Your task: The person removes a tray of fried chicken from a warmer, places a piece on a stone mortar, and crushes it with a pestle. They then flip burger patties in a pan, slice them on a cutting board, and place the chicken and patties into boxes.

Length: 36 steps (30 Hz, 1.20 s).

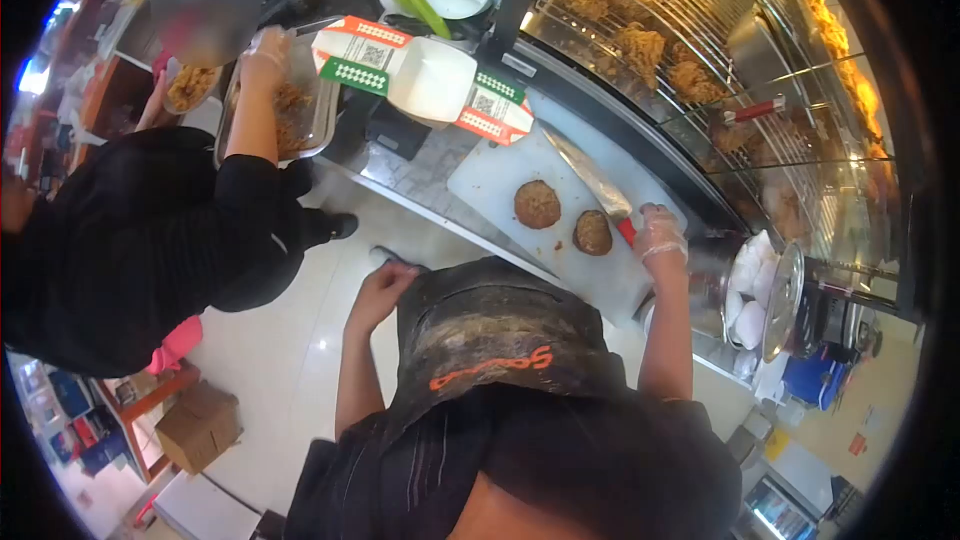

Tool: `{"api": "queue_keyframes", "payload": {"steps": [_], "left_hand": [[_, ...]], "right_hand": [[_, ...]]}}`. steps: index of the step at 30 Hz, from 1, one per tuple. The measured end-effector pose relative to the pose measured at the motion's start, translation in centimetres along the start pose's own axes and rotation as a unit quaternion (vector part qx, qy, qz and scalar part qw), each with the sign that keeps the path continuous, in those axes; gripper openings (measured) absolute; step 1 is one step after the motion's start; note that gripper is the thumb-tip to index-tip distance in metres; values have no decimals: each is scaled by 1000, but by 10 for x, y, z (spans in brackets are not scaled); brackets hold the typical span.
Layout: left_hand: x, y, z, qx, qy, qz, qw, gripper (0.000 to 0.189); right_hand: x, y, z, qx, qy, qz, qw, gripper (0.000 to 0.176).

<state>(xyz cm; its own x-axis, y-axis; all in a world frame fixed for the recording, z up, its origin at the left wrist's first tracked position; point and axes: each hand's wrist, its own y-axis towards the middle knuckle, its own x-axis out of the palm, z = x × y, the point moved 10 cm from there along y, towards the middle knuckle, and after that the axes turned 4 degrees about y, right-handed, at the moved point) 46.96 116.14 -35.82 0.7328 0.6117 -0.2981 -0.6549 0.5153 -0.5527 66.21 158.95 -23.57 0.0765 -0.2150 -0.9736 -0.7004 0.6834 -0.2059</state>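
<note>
Right hand (661,237) curls at the knife (600,188), hold unclear; left hand (385,292) half-curled off the bench's (425,178) front edge, hold unclear; two patties (537,204) on the board (578,180); chicken (292,118) in the tray (331,112).

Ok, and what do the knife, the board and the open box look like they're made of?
The knife seems to have a metal blade, pale with a dull sheen, and a red handle, possibly plastic. The board is probably plastic: whitish, flat, with no wood grain showing. The open box looks like printed card, plain white inside, with thin folded flaps.
</note>
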Motion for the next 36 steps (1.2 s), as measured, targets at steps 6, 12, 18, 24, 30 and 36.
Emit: {"api": "queue_keyframes", "payload": {"steps": [6,12,18,24,30,36], "left_hand": [[87,36,184,320,195,15,927,67],[136,61,228,348,330,-5,877,72],[115,66,245,340,305,-21,889,56],[119,91,272,378,260,-70,886,41],[170,143,282,321,185,-160,915,45],[196,175,274,251,237,-244,906,65]], "right_hand": [[51,13,24,21,119,-88,989,26],[43,15,35,58,80,-79,992,70],[40,-27,25,103,72,-66,990,58],[42,-88,1,97,100,60,988,80],[42,-116,-21,89,204,107,969,73],[66,-101,-28,37,181,78,980,72]]}}
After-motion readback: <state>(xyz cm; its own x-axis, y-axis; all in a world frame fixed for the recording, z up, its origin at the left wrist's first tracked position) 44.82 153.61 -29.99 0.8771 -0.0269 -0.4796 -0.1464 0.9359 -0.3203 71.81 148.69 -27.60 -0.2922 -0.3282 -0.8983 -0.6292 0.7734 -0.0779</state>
